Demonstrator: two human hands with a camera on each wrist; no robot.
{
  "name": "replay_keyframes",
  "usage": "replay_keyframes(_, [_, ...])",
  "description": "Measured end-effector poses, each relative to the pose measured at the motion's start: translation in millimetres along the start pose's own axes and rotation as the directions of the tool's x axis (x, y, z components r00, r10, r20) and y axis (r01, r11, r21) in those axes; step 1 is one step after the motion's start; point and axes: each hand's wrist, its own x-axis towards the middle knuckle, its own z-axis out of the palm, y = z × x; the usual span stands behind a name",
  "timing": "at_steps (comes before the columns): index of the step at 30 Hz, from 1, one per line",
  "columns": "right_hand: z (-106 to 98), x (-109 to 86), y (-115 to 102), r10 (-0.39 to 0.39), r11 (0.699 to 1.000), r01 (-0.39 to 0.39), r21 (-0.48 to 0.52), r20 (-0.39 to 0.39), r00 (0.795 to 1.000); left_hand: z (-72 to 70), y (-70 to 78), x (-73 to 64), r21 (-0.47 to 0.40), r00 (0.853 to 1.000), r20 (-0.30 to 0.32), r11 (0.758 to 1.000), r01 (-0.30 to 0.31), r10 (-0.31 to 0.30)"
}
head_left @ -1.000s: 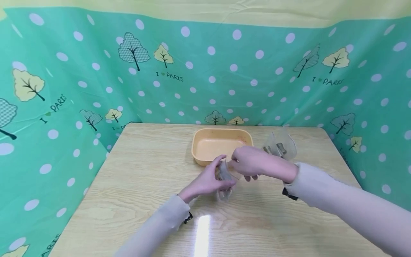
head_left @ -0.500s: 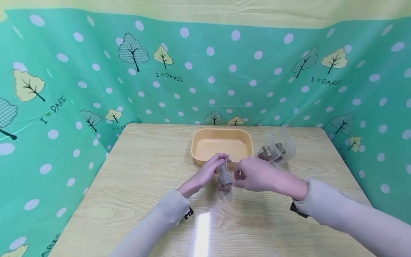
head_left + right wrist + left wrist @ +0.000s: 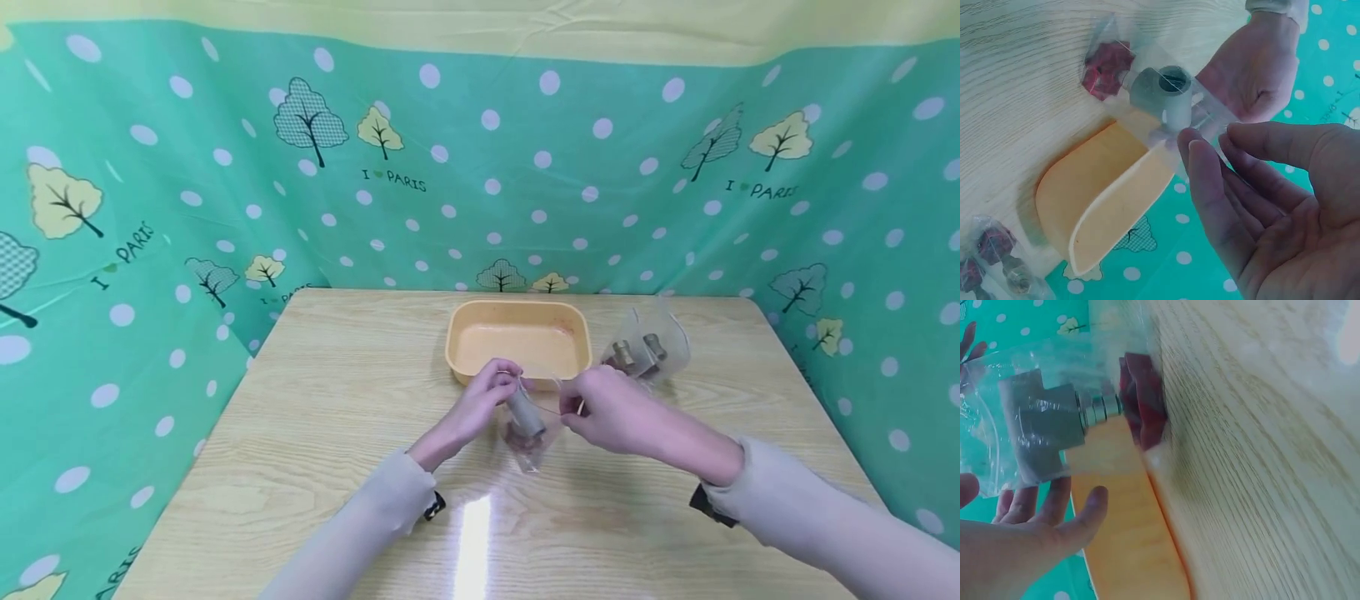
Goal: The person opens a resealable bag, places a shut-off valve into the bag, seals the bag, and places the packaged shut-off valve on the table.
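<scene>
A clear zip-lock bag hangs mouth-up between my hands, low over the table. Inside it is a grey pipe valve with a metal neck and a dark red handle towards the bag's lower end. My left hand pinches the bag's upper left edge. At the opposite upper edge, my right hand pinches the plastic between thumb and forefinger. In the right wrist view the valve's round opening faces the camera, and the left hand shows beyond the bag.
Just behind the hands stands an orange plastic basin on the wooden table. To its right lie bagged valves with red handles. A patterned green curtain encloses the back and sides.
My left hand has gone from gripping around the bagged valve to pinching the bag's top edge. My right hand has moved down and right, and the bag is now spread wider.
</scene>
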Motion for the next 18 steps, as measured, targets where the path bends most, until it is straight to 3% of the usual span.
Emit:
replay_keyframes(5, [-2, -4.6, 11, -0.054, 0.998, 0.054, 0.013, -0.055, 0.997, -3.2, 0.5, -10.5, 0.058, 0.999, 0.043, 0.998, -0.031, 0.028])
replay_keyframes(9, [-1, -10.2, 19, -0.060, 0.996, 0.053, -0.073, -0.098, 0.993, -5.3, 0.3, -21.7, 0.126, 0.997, 0.067, 0.991, -0.041, 0.033])
replay_keyframes(13, [1, -15.3, 23, -0.073, 0.989, 0.056, -0.140, -0.126, 0.989, -5.9, 1.4, -31.6, 0.174, 0.998, 0.048, 0.984, -0.036, 0.028])
replay_keyframes(18, [7, -20.1, 26, -0.067, 0.994, 0.053, -0.097, -0.147, 0.987, -5.2, 2.5, -36.5, 0.259, 0.999, 0.005, 0.965, -0.032, 0.031])
